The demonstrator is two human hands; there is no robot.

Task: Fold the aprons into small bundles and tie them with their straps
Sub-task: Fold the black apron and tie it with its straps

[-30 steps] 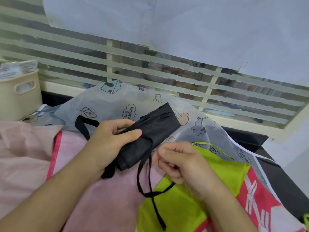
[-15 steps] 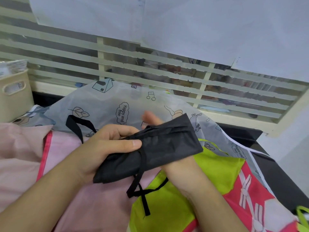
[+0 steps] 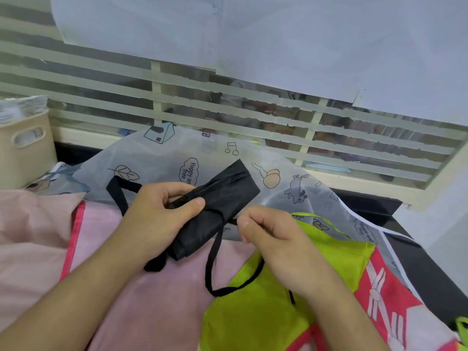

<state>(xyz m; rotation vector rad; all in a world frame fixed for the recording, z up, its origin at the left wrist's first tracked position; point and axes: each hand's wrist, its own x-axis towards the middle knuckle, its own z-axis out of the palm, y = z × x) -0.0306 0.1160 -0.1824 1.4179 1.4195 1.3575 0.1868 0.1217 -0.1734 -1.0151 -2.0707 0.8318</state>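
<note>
1. Black apron bundle [image 3: 217, 206] — rolled tight, held above the pink apron [image 3: 157, 295], tilted with its far end raised.
2. Left hand [image 3: 154, 219]: fingers curled round the bundle's middle, thumb pressing on top.
3. Right hand [image 3: 276, 239], just right of the bundle: thumb and forefinger pinch the black strap [image 3: 215, 252], which loops below the bundle.
4. Lime-green apron [image 3: 255, 315] lies right of the bundle, under the right hand.

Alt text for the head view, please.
A left hand grips a folded black fabric apron bundle while the right hand pinches its thin black strap, above pink, lime green and translucent cartoon-printed aprons.
</note>
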